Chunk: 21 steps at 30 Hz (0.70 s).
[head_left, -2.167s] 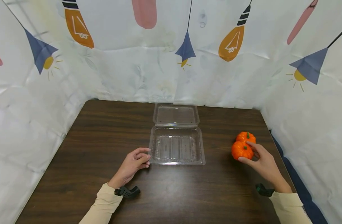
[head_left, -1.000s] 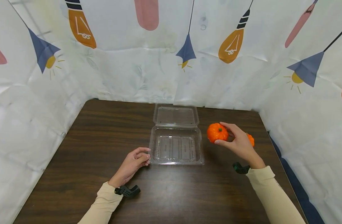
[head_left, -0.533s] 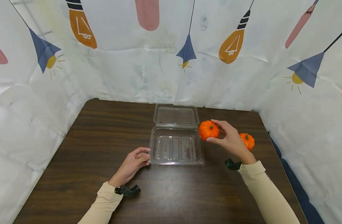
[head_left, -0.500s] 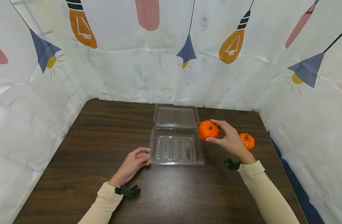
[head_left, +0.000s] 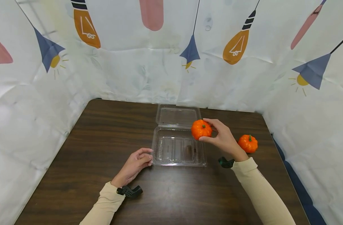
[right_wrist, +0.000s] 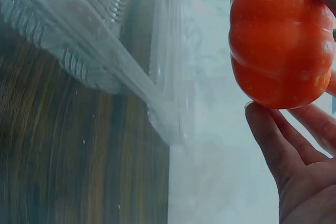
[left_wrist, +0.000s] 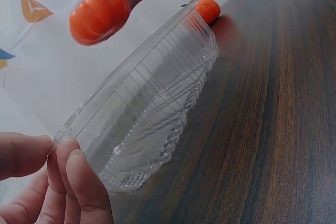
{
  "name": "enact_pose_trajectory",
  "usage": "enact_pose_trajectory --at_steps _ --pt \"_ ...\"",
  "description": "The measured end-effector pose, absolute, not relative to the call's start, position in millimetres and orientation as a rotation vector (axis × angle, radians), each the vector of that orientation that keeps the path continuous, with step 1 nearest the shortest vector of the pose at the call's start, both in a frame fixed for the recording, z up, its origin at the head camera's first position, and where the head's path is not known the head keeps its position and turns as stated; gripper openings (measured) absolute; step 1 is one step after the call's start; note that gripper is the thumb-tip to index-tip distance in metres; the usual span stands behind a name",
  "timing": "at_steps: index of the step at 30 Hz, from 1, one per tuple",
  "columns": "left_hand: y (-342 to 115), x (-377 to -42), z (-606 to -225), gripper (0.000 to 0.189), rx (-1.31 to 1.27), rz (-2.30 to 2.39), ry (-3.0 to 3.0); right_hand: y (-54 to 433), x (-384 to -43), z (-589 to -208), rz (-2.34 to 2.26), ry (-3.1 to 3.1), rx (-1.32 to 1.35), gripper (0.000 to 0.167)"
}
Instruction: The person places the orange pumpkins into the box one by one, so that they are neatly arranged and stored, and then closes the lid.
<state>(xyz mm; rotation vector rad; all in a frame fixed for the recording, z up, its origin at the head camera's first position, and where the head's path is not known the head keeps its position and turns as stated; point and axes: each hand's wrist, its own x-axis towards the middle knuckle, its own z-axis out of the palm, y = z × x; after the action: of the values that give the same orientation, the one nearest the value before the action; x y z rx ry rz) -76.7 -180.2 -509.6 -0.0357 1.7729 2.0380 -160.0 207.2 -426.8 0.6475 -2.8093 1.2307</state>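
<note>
A clear plastic clamshell container (head_left: 172,164) stands on the table with its lid (head_left: 178,115) folded back, away from me. My left hand (head_left: 136,162) pinches the container's near left rim between thumb and fingers, plainly seen in the left wrist view. My right hand (head_left: 223,139) grips a small orange pumpkin (head_left: 201,129) with a green stem, thumb on the near side and fingers on the far side. In the right wrist view the held pumpkin (right_wrist: 281,40) hangs in the air above the container's right edge. A second orange pumpkin (head_left: 248,143) sits on the table behind my right wrist.
The dark wood-grain table (head_left: 171,197) reaches back to a pale fabric backdrop (head_left: 126,72) printed with lamps and bulbs. This cloth also lines the left and right sides. Dark wrist cameras (head_left: 129,191) are strapped to both wrists.
My right hand has carried one pumpkin leftward from beside the other, up to the container's right edge. The second pumpkin has come into full view. My left hand has stayed on the rim.
</note>
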Motion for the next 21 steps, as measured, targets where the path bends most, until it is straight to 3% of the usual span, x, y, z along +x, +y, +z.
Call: enact_pose_trajectory --at_steps 21 --pt "-180.4 -75.7 -512.3 0.048 0.005 2.073 1.728 164.0 -171.1 -439.5 1.292 -2.792 0.752 0.078"
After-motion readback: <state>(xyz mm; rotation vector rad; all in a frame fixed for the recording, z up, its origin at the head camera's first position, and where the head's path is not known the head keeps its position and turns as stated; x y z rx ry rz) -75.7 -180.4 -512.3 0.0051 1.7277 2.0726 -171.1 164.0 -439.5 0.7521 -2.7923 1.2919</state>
